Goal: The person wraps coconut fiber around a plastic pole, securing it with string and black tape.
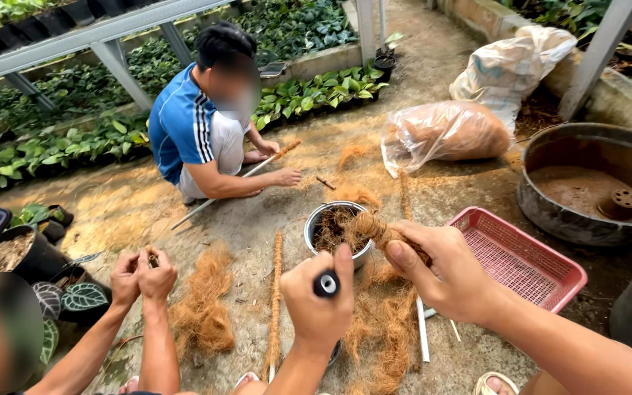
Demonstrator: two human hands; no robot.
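A white pole [326,284] is gripped end-on in the closed left hand [319,300], its dark open end seen between thumb and fingers. A wad of brown coconut fibre [371,227] is pinched against the pole by the right hand [440,272], fingers wrapped tight, just above a metal bowl [336,232] filled with more fibre. A pink plastic basket [522,256] is set beside it on the ground. Opposite, a crouching person in a blue shirt [181,126] is seen handling another pole [222,190]; a co-worker's hands [143,278] are clasped at left.
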